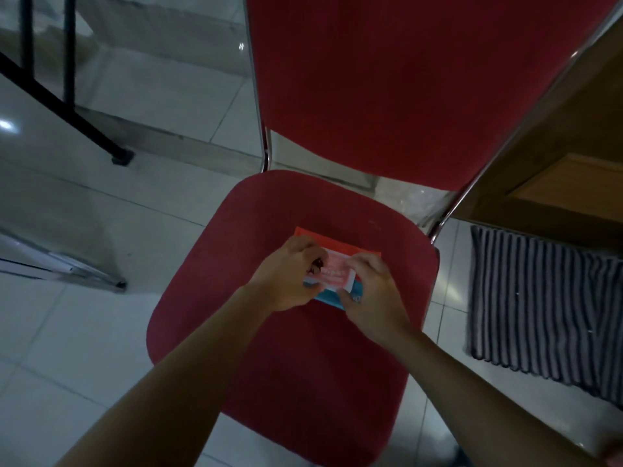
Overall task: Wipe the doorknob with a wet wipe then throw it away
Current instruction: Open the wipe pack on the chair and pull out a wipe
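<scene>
A flat pack of wet wipes [337, 267], orange-red with a pink label and a blue lower part, lies on the seat of a red chair [269, 365]. My left hand [286, 274] rests on the pack's left end, fingers curled over it. My right hand [371, 291] holds the right end, its thumb and fingers pinching the edge of the label flap. Both hands cover much of the pack. No doorknob and no bin are in view.
The chair's red backrest [421, 79] rises behind the seat on chrome tubes. A striped mat [539, 308] lies on the white tiled floor at the right, below a wooden door or cabinet [573, 146]. Black metal legs [67, 106] stand at the far left.
</scene>
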A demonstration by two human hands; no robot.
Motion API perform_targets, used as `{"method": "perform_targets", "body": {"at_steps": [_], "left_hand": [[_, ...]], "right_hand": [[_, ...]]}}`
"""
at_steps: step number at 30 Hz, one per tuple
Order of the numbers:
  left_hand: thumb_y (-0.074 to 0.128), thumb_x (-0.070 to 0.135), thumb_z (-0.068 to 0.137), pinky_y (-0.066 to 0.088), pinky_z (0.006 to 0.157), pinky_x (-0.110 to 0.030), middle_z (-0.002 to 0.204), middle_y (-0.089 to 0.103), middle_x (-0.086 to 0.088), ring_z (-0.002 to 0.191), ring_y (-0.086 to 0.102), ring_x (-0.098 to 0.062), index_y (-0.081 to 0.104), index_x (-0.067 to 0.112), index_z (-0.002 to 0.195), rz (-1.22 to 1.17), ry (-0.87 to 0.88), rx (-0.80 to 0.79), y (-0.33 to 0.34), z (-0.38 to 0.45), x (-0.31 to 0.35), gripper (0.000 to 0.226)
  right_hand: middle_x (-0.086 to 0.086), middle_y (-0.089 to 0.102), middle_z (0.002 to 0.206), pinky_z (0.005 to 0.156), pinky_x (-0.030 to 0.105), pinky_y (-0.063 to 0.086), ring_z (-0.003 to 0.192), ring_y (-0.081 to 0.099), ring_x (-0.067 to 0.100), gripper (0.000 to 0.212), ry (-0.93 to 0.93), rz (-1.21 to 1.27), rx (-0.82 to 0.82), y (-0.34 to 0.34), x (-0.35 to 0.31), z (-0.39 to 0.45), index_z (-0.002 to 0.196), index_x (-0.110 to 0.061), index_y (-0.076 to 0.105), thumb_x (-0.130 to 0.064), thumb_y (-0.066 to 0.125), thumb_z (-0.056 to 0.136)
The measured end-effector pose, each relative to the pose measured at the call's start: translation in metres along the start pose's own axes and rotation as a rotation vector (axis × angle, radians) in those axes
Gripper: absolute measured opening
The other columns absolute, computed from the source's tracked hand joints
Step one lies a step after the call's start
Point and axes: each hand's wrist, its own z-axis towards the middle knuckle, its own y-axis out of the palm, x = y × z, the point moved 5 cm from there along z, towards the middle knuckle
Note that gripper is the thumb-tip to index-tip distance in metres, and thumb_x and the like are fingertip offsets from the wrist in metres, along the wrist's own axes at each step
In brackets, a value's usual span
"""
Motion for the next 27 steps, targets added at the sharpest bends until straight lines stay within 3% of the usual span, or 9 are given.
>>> {"method": "perform_targets", "body": {"at_steps": [2, 7, 11, 14, 17, 21, 23, 25, 27], "left_hand": [[0.070, 0.023, 0.074, 0.047, 0.084, -0.032, 0.122, 0.054, -0.009, 0.112, 0.050, -0.024, 0.058, 0.008, 0.116, 0.047, 0.062, 0.009, 0.000, 0.000, 0.001, 0.046], [0.068, 0.029, 0.069, 0.057, 0.071, -0.041, 0.105, 0.066, -0.008, 0.093, 0.064, -0.027, 0.066, 0.010, 0.100, 0.075, 0.188, 0.024, -0.005, 0.004, 0.000, 0.037], [0.058, 0.038, 0.074, 0.058, 0.059, -0.032, 0.088, 0.073, -0.004, 0.074, 0.069, -0.022, 0.070, 0.012, 0.087, 0.040, 0.212, 0.110, -0.008, 0.004, 0.003, 0.031], [0.053, 0.036, 0.080, 0.055, 0.054, -0.027, 0.079, 0.073, -0.002, 0.064, 0.067, -0.017, 0.070, 0.011, 0.087, -0.113, 0.152, 0.246, -0.019, 0.011, 0.008, 0.031], [0.059, 0.024, 0.079, 0.050, 0.061, -0.025, 0.089, 0.062, -0.004, 0.072, 0.061, -0.017, 0.062, 0.007, 0.093, -0.258, 0.003, 0.401, -0.025, 0.021, 0.004, 0.022], [0.062, -0.003, 0.075, 0.039, 0.062, -0.005, 0.080, 0.043, 0.010, 0.064, 0.045, -0.001, 0.056, 0.005, 0.078, -0.359, -0.223, 0.596, -0.025, 0.019, -0.007, 0.010], [0.062, -0.002, 0.077, 0.041, 0.068, -0.006, 0.091, 0.050, 0.006, 0.074, 0.053, -0.003, 0.063, 0.006, 0.086, -0.348, -0.212, 0.566, -0.020, 0.017, -0.009, 0.012], [0.066, 0.007, 0.077, 0.048, 0.081, -0.023, 0.115, 0.054, -0.005, 0.100, 0.056, -0.017, 0.062, 0.009, 0.107, -0.298, -0.200, 0.469, -0.012, 0.018, -0.010, 0.031], [0.073, 0.020, 0.072, 0.048, 0.091, -0.034, 0.134, 0.047, -0.006, 0.117, 0.048, -0.021, 0.054, 0.011, 0.123, -0.262, -0.192, 0.339, -0.003, 0.018, -0.010, 0.055]], "right_hand": [[0.006, 0.050, 0.121, 0.094, 0.043, 0.045, 0.112, 0.047, 0.023, 0.047, -0.007, -0.031, 0.005, 0.004, 0.002, 0.000, 0.115, -0.010, 0.055, -0.010, 0.070, 0.071], [0.007, 0.051, 0.121, 0.094, 0.043, 0.044, 0.113, 0.048, 0.024, 0.055, 0.009, 0.012, 0.064, 0.003, 0.007, 0.000, 0.121, -0.011, 0.051, -0.010, 0.071, 0.069], [0.007, 0.055, 0.118, 0.094, 0.039, 0.046, 0.109, 0.052, 0.020, 0.057, 0.033, 0.090, 0.092, -0.005, 0.009, 0.004, 0.119, -0.010, 0.051, -0.005, 0.073, 0.067], [0.004, 0.054, 0.122, 0.096, 0.031, 0.044, 0.111, 0.052, 0.015, 0.065, 0.075, 0.135, 0.063, -0.007, 0.014, 0.006, 0.124, -0.012, 0.048, -0.007, 0.077, 0.065], [-0.002, 0.055, 0.118, 0.092, 0.027, 0.045, 0.108, 0.053, 0.012, 0.065, 0.106, 0.201, 0.053, -0.008, 0.017, 0.005, 0.120, -0.017, 0.044, -0.009, 0.078, 0.065], [-0.005, 0.055, 0.116, 0.089, 0.026, 0.045, 0.107, 0.053, 0.011, 0.059, 0.108, 0.199, 0.035, -0.008, 0.017, 0.005, 0.114, -0.021, 0.043, -0.011, 0.077, 0.067], [-0.003, 0.054, 0.121, 0.093, 0.030, 0.045, 0.110, 0.051, 0.012, 0.063, 0.075, 0.170, 0.026, -0.008, 0.016, 0.006, 0.119, -0.023, 0.045, -0.012, 0.077, 0.067], [-0.001, 0.051, 0.124, 0.097, 0.030, 0.043, 0.114, 0.049, 0.014, 0.068, 0.052, 0.148, 0.023, -0.008, 0.015, 0.007, 0.125, -0.021, 0.044, -0.011, 0.077, 0.066], [0.001, 0.050, 0.126, 0.099, 0.030, 0.042, 0.116, 0.048, 0.015, 0.072, 0.055, 0.130, 0.020, -0.007, 0.016, 0.008, 0.128, -0.018, 0.043, -0.011, 0.078, 0.066]]}}
